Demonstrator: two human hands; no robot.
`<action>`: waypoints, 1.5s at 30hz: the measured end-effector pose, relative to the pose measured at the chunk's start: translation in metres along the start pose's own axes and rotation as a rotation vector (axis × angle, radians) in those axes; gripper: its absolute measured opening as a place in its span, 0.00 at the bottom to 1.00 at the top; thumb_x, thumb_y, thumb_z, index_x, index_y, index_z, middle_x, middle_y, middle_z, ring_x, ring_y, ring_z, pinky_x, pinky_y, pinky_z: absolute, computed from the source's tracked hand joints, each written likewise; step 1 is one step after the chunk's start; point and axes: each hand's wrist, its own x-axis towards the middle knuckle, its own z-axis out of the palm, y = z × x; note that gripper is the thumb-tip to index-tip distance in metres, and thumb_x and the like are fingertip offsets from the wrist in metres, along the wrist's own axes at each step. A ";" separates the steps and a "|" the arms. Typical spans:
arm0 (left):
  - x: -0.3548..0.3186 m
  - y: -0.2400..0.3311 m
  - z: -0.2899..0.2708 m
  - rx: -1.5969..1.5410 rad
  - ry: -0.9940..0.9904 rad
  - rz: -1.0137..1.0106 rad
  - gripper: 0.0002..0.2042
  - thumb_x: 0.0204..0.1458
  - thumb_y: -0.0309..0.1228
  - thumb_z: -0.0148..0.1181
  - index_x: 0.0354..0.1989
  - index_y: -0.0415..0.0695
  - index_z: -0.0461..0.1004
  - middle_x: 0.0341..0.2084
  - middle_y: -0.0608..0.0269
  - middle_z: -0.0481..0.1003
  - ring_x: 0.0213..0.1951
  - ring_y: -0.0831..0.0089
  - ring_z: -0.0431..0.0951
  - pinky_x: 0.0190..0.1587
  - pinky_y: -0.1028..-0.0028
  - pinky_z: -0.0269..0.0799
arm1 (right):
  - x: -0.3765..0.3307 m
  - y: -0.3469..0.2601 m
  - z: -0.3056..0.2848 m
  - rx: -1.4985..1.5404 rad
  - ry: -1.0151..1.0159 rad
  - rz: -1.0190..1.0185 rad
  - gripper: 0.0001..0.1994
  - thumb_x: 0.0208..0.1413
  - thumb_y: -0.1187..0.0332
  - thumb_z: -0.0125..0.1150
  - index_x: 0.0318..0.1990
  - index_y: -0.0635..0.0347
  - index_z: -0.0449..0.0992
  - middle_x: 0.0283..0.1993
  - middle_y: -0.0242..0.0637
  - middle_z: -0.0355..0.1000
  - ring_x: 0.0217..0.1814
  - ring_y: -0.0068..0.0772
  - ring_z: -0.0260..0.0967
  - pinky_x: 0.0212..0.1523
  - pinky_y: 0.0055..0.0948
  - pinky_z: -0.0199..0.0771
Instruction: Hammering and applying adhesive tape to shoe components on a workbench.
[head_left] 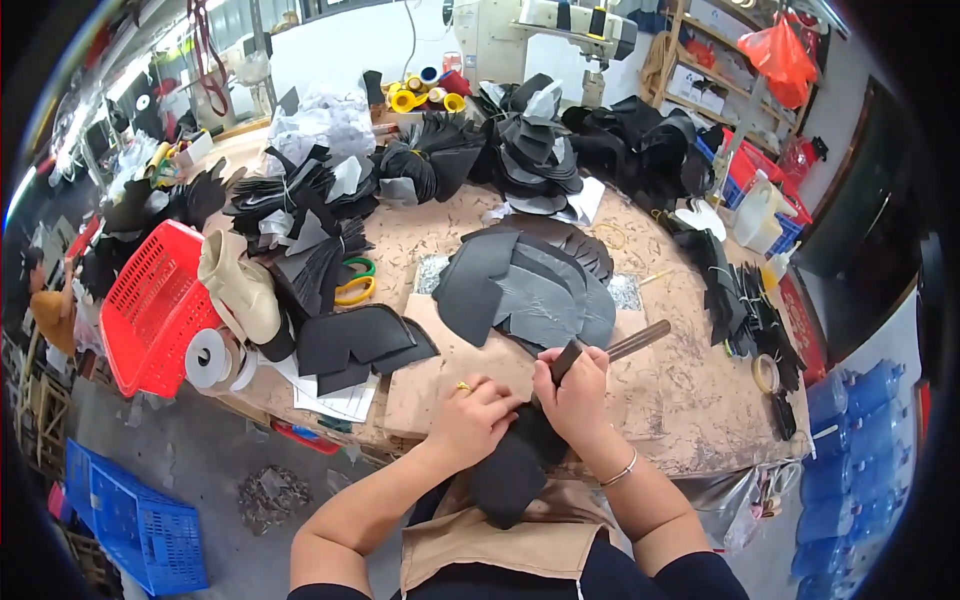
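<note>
My left hand [478, 415], a ring on one finger, is closed with its fingertips at the edge of a black shoe-upper piece [508, 475]. That piece hangs over the near table edge onto my lap. My right hand [578, 392] is wrapped round a dark, blunt-ended tool [567, 362], its lower part hidden in the fist. Just past this hand, a long narrow brown-and-grey bar [640, 342] lies slanting to the right; whether it joins the tool I cannot tell. Beyond both hands, a fanned stack of black and grey cut pieces [545, 290] rests on a board [450, 355].
On the left stand a beige boot [240, 285], a red basket [155, 310] and a ribbon spool [210, 358]. Scissors [355, 288] lie near black pieces [360, 345]. Tied bundles [430, 160] line the back, before a sewing machine [570, 40]. Blue bottles [850, 460] stand at right.
</note>
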 end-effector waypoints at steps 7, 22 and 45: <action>-0.005 0.001 0.002 0.166 -0.100 0.153 0.13 0.45 0.26 0.61 0.41 0.47 0.79 0.39 0.66 0.76 0.46 0.66 0.75 0.47 0.66 0.69 | 0.013 -0.013 -0.014 0.071 0.045 0.024 0.04 0.50 0.71 0.65 0.30 0.55 0.74 0.26 0.30 0.71 0.28 0.37 0.68 0.42 0.35 0.61; -0.011 0.012 -0.003 0.229 -0.090 0.134 0.12 0.46 0.27 0.58 0.40 0.45 0.78 0.39 0.66 0.75 0.45 0.67 0.74 0.47 0.66 0.68 | 0.004 0.000 0.003 0.026 0.016 -0.018 0.04 0.51 0.70 0.64 0.31 0.56 0.74 0.26 0.29 0.71 0.29 0.35 0.68 0.43 0.34 0.60; 0.012 0.000 0.017 -0.097 -0.047 -0.116 0.05 0.46 0.25 0.62 0.32 0.44 0.78 0.35 0.60 0.75 0.39 0.58 0.74 0.44 0.61 0.70 | 0.007 0.003 -0.007 0.086 -0.044 0.074 0.04 0.50 0.69 0.65 0.28 0.55 0.76 0.25 0.34 0.71 0.30 0.41 0.67 0.43 0.38 0.62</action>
